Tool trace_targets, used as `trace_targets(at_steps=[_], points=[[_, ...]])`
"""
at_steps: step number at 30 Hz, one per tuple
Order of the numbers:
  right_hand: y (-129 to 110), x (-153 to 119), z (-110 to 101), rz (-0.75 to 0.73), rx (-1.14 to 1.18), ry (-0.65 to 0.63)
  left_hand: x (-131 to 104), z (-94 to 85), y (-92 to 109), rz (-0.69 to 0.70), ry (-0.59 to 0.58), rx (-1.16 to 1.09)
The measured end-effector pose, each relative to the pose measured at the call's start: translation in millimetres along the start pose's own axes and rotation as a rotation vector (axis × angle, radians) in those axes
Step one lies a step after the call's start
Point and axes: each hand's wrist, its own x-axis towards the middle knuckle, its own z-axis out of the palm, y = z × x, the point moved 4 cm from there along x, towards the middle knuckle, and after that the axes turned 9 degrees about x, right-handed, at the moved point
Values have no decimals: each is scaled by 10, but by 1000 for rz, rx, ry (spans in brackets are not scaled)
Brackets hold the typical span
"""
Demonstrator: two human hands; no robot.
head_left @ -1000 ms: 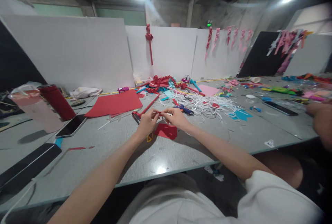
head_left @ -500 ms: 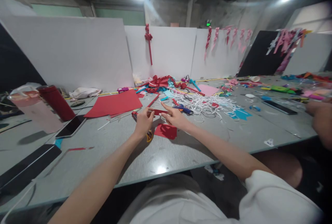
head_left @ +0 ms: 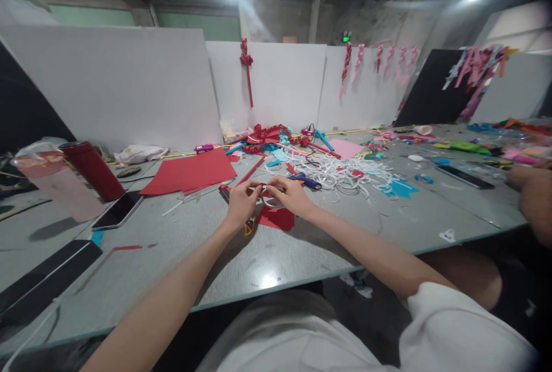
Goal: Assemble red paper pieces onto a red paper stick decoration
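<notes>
My left hand [head_left: 242, 204] and my right hand [head_left: 294, 195] meet over the table with their fingertips pinched together. Between them is a small red paper strip [head_left: 263, 186], mostly hidden by the fingers. A thin white strip [head_left: 269, 205] curls down in a loop below the fingertips; which hand holds it I cannot tell. Under the hands lies a piece of red paper [head_left: 278, 219], flat on the table. Scissors with yellow handles [head_left: 249, 226] rest beside it, partly covered by my left hand. A long red stick [head_left: 252, 169] lies just beyond the fingers.
Large red sheets [head_left: 192, 172] lie to the left, near a phone [head_left: 118, 211], a red flask [head_left: 92, 171] and a pink bottle [head_left: 58, 182]. White strip scraps [head_left: 340, 173] and a blue-handled tool [head_left: 306, 181] are to the right. Another person's hand [head_left: 535, 194] is at the right edge.
My right index finger, stretched out before, has bent down into a pinch. Both hands have come closer together, covering most of the red strip, and the white loop now shows beneath.
</notes>
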Motion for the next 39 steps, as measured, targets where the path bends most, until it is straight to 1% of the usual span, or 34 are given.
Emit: trace_targets(at_steps=[3, 6, 8, 10, 16, 24, 32, 39], points=[[19, 11, -6, -6, -22, 43, 5, 1, 2, 17, 10, 10], [34, 32, -32, -60, -82, 120, 10, -12, 28, 66, 40, 68], [51, 46, -51, -91, -80, 165, 8, -24, 51, 96, 55, 108], [76, 57, -62, -99, -66, 180, 2, -27, 73, 118, 45, 125], [133, 80, -84, -85, -105, 183, -34, -9, 134, 149, 0, 92], [144, 97, -111, -86, -166, 167, -40, 3, 151, 154, -3, 83], [87, 68, -109, -105, -173, 146, -34, 6, 157, 173, -20, 85], [14, 62, -119, -150, -258, 118, -27, 1, 162, 179, -25, 86]])
